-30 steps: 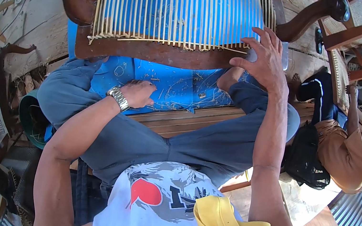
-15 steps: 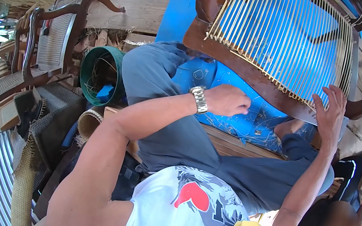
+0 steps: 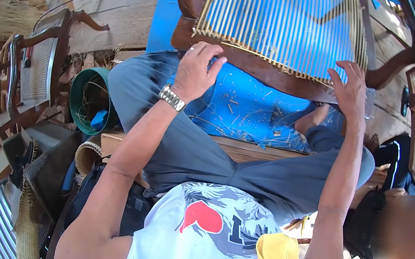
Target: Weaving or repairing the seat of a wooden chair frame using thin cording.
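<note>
A dark brown wooden chair frame [image 3: 256, 60] lies before me, its seat opening strung with pale cane strands [image 3: 286, 27] running side by side from front to back. My left hand [image 3: 198, 69], with a metal watch on its wrist, is at the frame's front left corner. Its thumb and fingers are apart and nothing shows in them. At the front right corner, my right hand [image 3: 351, 94] has its fingers spread over the frame and strand ends. I see nothing held there; whether the fingertips touch the strands I cannot tell.
Beneath the chair spreads a blue sheet [image 3: 234, 106] littered with cane scraps. A green bucket [image 3: 79, 98] stands left of my knee. Farther left are another caned chair [image 3: 41, 64] and rolled webbing [image 3: 87, 158]. At the right sits another person [image 3: 379, 226].
My left hand has moved left to the frame's front left corner, and its curled fingers have come apart. My right hand stays by the front right corner. The whole view has shifted.
</note>
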The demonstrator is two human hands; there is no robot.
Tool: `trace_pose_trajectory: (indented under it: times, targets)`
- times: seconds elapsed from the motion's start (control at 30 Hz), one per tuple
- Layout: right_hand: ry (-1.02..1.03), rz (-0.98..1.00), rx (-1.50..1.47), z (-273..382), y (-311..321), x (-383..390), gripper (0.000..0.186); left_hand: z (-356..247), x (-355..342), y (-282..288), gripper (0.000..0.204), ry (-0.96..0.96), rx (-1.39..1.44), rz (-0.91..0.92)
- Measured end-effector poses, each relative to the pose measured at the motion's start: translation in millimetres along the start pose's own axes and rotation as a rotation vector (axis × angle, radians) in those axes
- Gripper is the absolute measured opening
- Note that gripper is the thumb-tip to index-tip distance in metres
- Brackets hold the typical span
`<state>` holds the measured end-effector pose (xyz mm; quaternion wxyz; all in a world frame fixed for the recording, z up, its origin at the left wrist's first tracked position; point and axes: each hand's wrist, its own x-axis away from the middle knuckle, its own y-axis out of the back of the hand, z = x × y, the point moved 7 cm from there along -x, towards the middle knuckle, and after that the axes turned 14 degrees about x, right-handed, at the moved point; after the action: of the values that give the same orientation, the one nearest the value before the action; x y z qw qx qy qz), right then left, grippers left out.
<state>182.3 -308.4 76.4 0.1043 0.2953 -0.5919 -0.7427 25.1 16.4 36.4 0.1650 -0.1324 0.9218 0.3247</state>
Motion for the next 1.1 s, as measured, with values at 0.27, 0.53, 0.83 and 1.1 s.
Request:
trace_pose_trajectory:
  times: [0.27, 0.53, 0.83, 1.1]
  targets:
    - [0.021, -0.049, -0.033, 22.7, -1.5, 19.2, 0.034, -57.5, 7.8, -79.2, 0.065, -0.147, -0.13, 0.354]
    - [0.004, 0.135, -0.14, 30.0, 23.4, 50.7, 0.037, -53.4, 20.0, -71.7, 0.076, 0.053, -0.361, 0.386]
    - [-0.355, 0.068, -0.191, -43.7, 27.6, 112.1, 0.026, -30.7, 83.6, -62.2, 0.07, 0.266, -0.315, 0.453]
    - [-0.168, 0.617, -0.264, 29.3, -39.5, 154.5, 0.036, -43.9, 115.3, -100.0, 0.061, 0.301, -0.126, 1.114]
